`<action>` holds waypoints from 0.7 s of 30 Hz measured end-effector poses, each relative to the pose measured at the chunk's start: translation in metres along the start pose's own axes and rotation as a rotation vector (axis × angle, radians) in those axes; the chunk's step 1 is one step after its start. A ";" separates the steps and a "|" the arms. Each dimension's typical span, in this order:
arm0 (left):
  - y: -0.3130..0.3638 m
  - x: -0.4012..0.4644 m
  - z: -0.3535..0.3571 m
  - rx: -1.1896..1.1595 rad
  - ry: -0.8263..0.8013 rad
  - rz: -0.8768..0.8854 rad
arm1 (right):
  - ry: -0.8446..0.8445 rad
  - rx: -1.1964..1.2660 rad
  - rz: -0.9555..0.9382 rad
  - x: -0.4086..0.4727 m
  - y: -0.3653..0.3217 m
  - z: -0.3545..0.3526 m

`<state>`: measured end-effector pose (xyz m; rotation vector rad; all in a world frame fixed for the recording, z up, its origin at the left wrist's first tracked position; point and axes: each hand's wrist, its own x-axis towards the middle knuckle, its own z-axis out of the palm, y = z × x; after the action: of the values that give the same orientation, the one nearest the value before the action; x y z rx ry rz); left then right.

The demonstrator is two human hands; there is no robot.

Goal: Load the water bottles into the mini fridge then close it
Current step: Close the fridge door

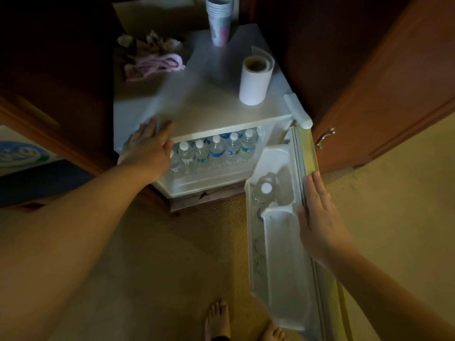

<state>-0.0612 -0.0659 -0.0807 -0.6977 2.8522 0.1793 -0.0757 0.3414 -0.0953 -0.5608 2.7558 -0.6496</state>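
Bracing our flat, empty left hand [147,146] on the mini fridge [202,112], open right hand [317,212] against its door [283,242], we see water bottles [216,150] shelved; swinging hard could topple the door-bin bottle [266,190].

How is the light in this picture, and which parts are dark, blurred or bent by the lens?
Head view: dim, warm light overall; the mini fridge top and the row of water bottles are brightest; the cabinet at upper left is nearly black; the left hand looks slightly soft; the wide lens bends the fridge door and stretches both forearms.
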 end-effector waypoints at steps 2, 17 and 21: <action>-0.001 -0.003 -0.001 -0.011 0.015 0.018 | -0.034 0.014 -0.002 -0.001 -0.008 0.002; -0.002 -0.005 -0.016 -0.128 -0.016 0.014 | -0.122 -0.260 -0.358 0.025 -0.040 0.020; 0.001 -0.007 -0.027 -0.144 -0.067 0.013 | -0.123 -0.336 -0.390 0.040 -0.058 0.027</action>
<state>-0.0598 -0.0657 -0.0530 -0.6863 2.8014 0.4055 -0.0845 0.2669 -0.0974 -1.1881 2.6708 -0.2100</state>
